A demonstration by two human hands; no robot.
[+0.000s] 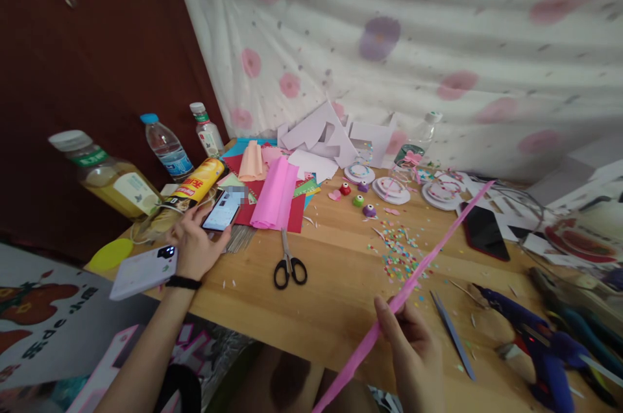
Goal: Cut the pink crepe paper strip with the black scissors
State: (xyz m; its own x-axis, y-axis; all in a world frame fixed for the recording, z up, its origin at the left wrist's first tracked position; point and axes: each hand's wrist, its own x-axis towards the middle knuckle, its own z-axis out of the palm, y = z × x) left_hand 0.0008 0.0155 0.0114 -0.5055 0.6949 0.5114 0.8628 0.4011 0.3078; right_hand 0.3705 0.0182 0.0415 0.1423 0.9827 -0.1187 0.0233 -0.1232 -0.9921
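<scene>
My left hand [200,245] is wrapped round a phone [224,210] with a lit screen, at the left of the table. In my right hand [407,345], thumb and fingers pinch a long strip of pink crepe paper [438,245], which runs slantwise from the lower edge of the view up toward the right. Black-handled scissors [288,265] lie between my hands, blades pointing away. Beyond them, a folded sheet of pink crepe paper [276,195] rests on coloured paper. Tweezers [452,335] lie just right of my right hand. Small confetti pieces [402,250] are scattered beyond it.
Several bottles, among them a tea bottle [109,173], stand at the left beside a yellow snack tube [197,182]. A purple glue gun [528,328] and a dark phone [484,230] lie at the right. White paper cutouts [326,134] and decorated round discs [390,190] line the back.
</scene>
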